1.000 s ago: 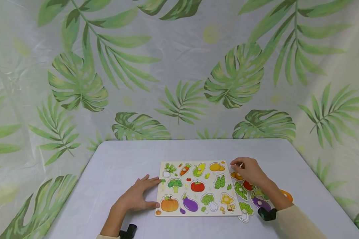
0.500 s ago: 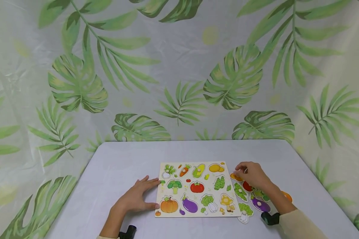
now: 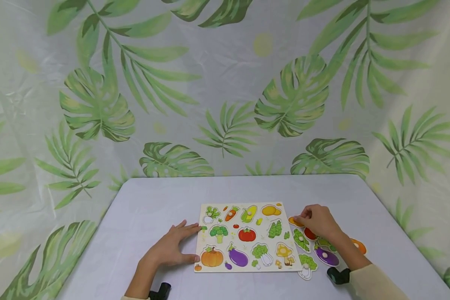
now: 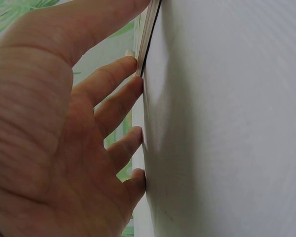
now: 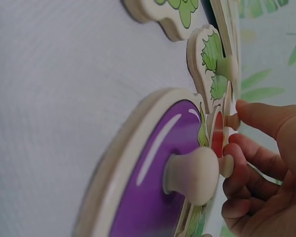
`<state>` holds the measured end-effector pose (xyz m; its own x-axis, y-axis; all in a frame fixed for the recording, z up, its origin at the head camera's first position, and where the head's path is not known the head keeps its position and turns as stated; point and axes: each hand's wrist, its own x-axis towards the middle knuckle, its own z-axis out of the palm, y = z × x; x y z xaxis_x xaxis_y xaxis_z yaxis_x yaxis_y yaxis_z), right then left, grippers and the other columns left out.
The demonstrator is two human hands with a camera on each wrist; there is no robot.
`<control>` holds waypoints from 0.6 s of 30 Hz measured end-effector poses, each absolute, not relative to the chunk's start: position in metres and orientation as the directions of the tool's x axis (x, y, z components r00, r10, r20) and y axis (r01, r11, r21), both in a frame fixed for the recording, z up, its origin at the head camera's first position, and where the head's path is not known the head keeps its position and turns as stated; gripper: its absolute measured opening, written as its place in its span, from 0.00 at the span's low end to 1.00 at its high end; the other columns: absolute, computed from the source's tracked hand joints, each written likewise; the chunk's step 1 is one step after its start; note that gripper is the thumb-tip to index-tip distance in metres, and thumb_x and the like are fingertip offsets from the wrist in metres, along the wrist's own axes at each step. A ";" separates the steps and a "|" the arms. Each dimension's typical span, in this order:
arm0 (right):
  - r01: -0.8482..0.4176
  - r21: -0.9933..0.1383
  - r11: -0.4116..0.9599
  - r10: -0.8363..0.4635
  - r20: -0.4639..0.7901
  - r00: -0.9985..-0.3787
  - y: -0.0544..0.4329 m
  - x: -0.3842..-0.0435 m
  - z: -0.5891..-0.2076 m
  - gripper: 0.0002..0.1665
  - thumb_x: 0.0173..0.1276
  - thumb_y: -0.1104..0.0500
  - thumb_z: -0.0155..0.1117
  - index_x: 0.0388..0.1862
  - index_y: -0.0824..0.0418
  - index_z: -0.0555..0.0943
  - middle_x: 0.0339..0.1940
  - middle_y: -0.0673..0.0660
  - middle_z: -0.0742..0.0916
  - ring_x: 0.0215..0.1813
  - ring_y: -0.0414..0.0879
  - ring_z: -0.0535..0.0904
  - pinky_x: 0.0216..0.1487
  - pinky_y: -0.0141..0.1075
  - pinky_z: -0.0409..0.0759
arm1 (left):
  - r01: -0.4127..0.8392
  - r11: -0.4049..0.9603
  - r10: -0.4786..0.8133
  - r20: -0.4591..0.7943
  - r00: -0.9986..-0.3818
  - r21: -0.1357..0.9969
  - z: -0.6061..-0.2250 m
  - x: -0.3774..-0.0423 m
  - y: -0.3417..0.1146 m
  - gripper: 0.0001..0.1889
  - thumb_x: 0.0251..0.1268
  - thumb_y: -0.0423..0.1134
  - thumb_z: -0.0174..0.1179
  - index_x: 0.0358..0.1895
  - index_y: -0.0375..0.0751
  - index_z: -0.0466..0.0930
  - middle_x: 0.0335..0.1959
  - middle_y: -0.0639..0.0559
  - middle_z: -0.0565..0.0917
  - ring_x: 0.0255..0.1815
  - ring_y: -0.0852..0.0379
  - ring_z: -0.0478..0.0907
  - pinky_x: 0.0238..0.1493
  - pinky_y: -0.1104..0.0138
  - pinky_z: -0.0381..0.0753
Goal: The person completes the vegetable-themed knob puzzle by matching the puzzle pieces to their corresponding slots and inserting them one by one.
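Note:
A vegetable puzzle board (image 3: 225, 266) lies flat on the table. My left hand (image 3: 174, 245) is spread at its left side, fingertips and thumb touching the edge; the left wrist view shows the straight fingers (image 4: 118, 108) against that edge. Right of the board, my right hand (image 3: 318, 221) pinches the knob (image 5: 233, 121) of an orange-yellow potato puzzle piece (image 3: 293, 221) between thumb and index finger. Close by lie a tomato piece (image 3: 309, 234), a leafy green piece (image 3: 301, 241) and an eggplant piece (image 3: 331, 259). The fingers partly cover the potato piece.
A bok choy piece (image 3: 307, 263) touches the board's lower right corner. An orange piece (image 3: 359, 246) lies partly behind the right forearm. Turnip (image 3: 209, 219), carrot (image 3: 232, 212) and corn (image 3: 252, 211) pieces with knobs sit in the board's top row. A leaf-print curtain (image 3: 228, 83) hangs behind the table.
My right hand has moved down and slightly right from beside the board's top right corner, onto the potato piece's knob. My left hand has stayed at the board's left edge.

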<state>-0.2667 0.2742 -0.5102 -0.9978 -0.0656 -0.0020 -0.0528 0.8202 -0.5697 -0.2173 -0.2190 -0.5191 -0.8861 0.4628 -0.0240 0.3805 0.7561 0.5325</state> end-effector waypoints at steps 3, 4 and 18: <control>-0.057 -0.569 0.820 -0.065 0.006 -0.998 0.274 -0.266 -0.511 0.17 0.66 0.46 0.74 0.29 0.57 0.83 0.24 0.51 0.82 0.27 0.43 0.74 0.22 0.31 0.75 | 0.379 0.761 0.460 -0.026 -0.887 0.527 -0.520 -0.218 -0.220 0.45 0.51 0.65 0.74 0.75 0.55 0.72 0.78 0.51 0.70 0.83 0.34 0.53 0.79 0.32 0.48; -0.065 -0.568 0.821 -0.070 0.013 -0.997 0.274 -0.265 -0.512 0.17 0.67 0.46 0.74 0.29 0.57 0.83 0.24 0.51 0.82 0.27 0.43 0.74 0.22 0.31 0.75 | 0.378 0.762 0.459 -0.027 -0.888 0.526 -0.521 -0.218 -0.220 0.46 0.51 0.65 0.74 0.75 0.55 0.72 0.78 0.51 0.70 0.84 0.34 0.53 0.80 0.32 0.48; -0.088 -0.561 0.823 -0.062 0.066 -0.996 0.271 -0.262 -0.513 0.13 0.68 0.51 0.73 0.28 0.58 0.84 0.23 0.51 0.83 0.26 0.44 0.74 0.21 0.31 0.74 | 0.378 0.756 0.460 -0.023 -0.888 0.534 -0.519 -0.216 -0.219 0.45 0.51 0.63 0.75 0.75 0.55 0.72 0.78 0.51 0.70 0.84 0.34 0.53 0.79 0.32 0.48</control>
